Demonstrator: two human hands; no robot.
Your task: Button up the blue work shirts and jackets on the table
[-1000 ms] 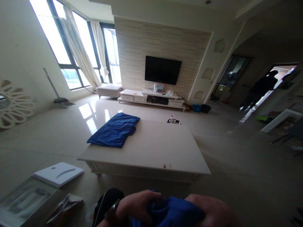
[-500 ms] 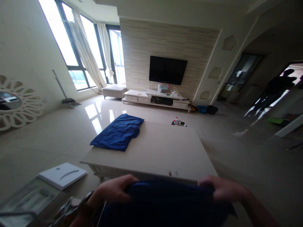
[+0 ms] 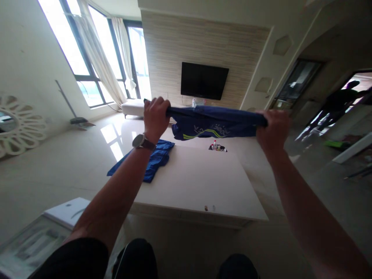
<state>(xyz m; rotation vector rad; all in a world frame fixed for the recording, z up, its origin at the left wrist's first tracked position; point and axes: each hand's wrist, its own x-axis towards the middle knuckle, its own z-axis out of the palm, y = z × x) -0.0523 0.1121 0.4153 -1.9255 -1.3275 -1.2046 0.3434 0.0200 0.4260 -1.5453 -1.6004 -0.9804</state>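
1. Garment [image 3: 216, 121], navy with yellow-green stripes, hangs stretched in mid-air.
2. I have the left hand [image 3: 157, 116] closed around one end, the right hand [image 3: 273, 130] closed around the other.
3. I see blue cloth [image 3: 158, 159] lying on the bench [image 3: 200, 178], toward its left.
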